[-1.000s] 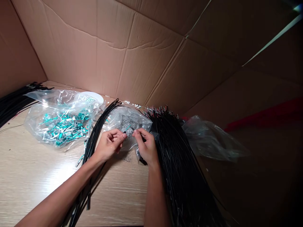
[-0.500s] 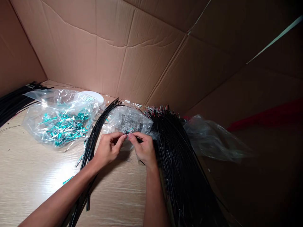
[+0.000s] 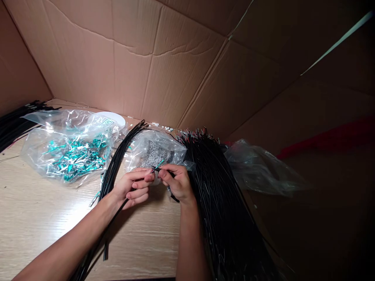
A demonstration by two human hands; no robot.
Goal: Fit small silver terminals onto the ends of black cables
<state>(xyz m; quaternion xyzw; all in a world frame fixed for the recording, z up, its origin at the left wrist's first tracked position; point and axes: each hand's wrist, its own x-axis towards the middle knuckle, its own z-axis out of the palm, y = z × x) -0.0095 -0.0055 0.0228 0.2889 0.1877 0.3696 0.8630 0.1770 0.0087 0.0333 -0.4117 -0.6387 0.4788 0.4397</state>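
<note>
My left hand [image 3: 134, 189] is closed with thumb and forefinger pinching the end of a black cable [image 3: 118, 210], which trails back under the wrist toward the near edge. Close beside it, my right hand [image 3: 176, 183] is closed around a slim dark item [image 3: 165, 171] whose kind I cannot make out. Its tip meets the left fingertips, and a dark end also pokes out below the right palm. A thin teal sliver [image 3: 159, 162] shows just above the fingers. Behind both hands lies a clear plastic bag of small silvery metal pieces [image 3: 154, 154].
To the left lies a clear bag of teal and silver strips [image 3: 80, 156]. A bundle of black cables [image 3: 117, 162] runs beside my left arm; a thick pile of black cables [image 3: 225, 203] lies right. More cables [image 3: 17, 123] rest far left. Cardboard walls [image 3: 131, 78] enclose the table.
My left hand has turned, its lower fingers now showing, with the cable trailing from it. The slim dark item in my right hand now shows between the hands. The view has shifted slightly.
</note>
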